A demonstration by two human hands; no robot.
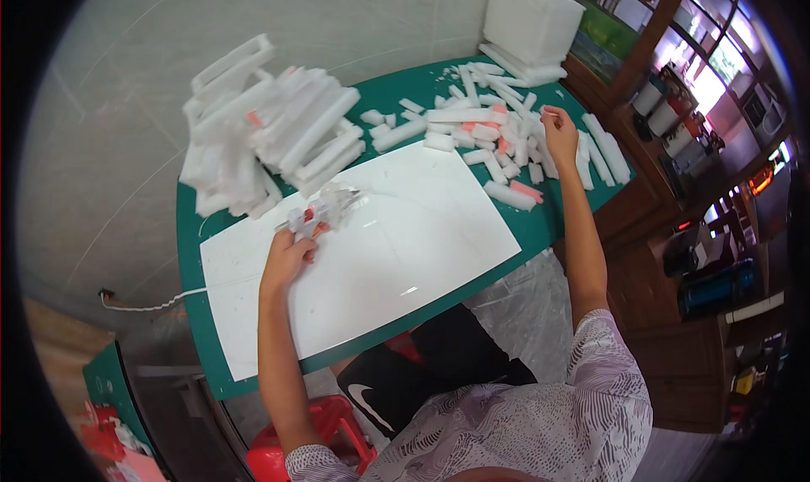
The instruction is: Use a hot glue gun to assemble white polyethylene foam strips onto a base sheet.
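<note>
Centre frame, on white board [405, 246]: L hand [288, 254] pinching small tool [325, 208]. Upper right: R hand [559, 132], fingers curled, touching foam strips [498, 140].

A board [405, 237] lies on the table [190, 229] before me. My left hand [287, 254] rests on its far left part, near a foam pile [261, 132]. My right hand [559, 127] sits far right among scattered foam strips [498, 136].

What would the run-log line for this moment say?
left hand: holds small tool over white board | right hand: reaching into loose foam pieces | foam stack: left of board
</note>
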